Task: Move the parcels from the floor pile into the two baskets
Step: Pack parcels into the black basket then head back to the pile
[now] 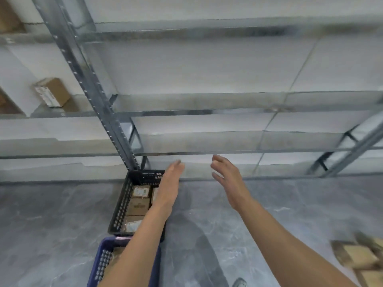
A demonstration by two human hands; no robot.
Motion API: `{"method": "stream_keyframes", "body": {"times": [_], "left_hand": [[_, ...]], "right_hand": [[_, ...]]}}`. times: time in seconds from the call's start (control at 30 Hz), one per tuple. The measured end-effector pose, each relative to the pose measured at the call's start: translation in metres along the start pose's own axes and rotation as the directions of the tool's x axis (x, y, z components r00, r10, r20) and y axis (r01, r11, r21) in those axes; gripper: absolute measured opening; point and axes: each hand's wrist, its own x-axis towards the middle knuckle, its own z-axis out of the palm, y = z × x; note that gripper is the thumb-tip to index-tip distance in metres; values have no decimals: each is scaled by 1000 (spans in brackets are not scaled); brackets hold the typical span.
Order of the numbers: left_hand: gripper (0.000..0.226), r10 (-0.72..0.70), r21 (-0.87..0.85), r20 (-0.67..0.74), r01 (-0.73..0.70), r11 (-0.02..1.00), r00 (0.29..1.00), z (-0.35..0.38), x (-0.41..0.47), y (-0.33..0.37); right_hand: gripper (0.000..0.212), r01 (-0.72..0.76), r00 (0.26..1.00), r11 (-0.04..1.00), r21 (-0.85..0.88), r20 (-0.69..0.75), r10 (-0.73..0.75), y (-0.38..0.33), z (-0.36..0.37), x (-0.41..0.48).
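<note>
Between parcels, by the look of it: reaching forward with the left hand [173,176] and the right hand [227,179], both released, fingers loosely extended and gripping nothing, held in the air in front of the grey metal shelving rack [101,106]. Left forearm stretched across the black perforated plastic basket [121,206] on the grey marbled floor [51,224], already loaded with several brown cardboard parcels [141,192] packed side by side. Just nearer, touching or almost touching that one, a blue perforated plastic basket [99,264], contents mostly hidden behind the forearm. Off at the lower right edge, well apart from both baskets, the blurred floor pile of loose cardboard parcels [356,255], so not finished yet. Probably no part of the job: one brown cardboard box with a white label [52,92] sitting on a shelf at the left. Next, most likely: turn right, bend toward the pile, take hold of one parcel with one or both hands, carry it back and set it down in whichever basket has room, possibly the blue, though hard to tell from here.
</note>
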Motion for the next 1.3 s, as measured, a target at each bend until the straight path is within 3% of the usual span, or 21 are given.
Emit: {"method": "stream_keyframes", "body": {"times": [0.17,0.43,0.6,0.7,0.83,0.97,1.07,1.3], "left_hand": [[81,58,111,151,-76,991,987,98,-4,25],[48,69,147,345,-126,981,936,244,-14,36],[47,2,194,475,-107,975,880,329,-29,33],[43,-57,230,561,-89,969,826,371,-34,26],[21,-128,288,648,-86,954,751,423,-40,14],[38,-189,342,752,-128,931,631,468,-38,1],[20,-228,366,793,-143,920,565,499,-34,-2],[14,-307,415,837,-159,896,452,558,4,-10]], "right_hand": [[36,31,991,998,56,-129,-24,-24,-93,-2],[42,88,949,990,112,-310,-50,-39,-227,-25],[42,114,898,984,140,-438,-42,-34,-299,-53],[34,126,852,976,175,-523,-16,-31,-334,-66],[31,135,767,968,210,-640,32,-20,-375,-83],[44,141,683,957,254,-725,91,-10,-409,-94],[45,163,615,949,270,-780,116,-7,-431,-92],[43,148,476,952,270,-863,170,-1,-471,-69]]}}
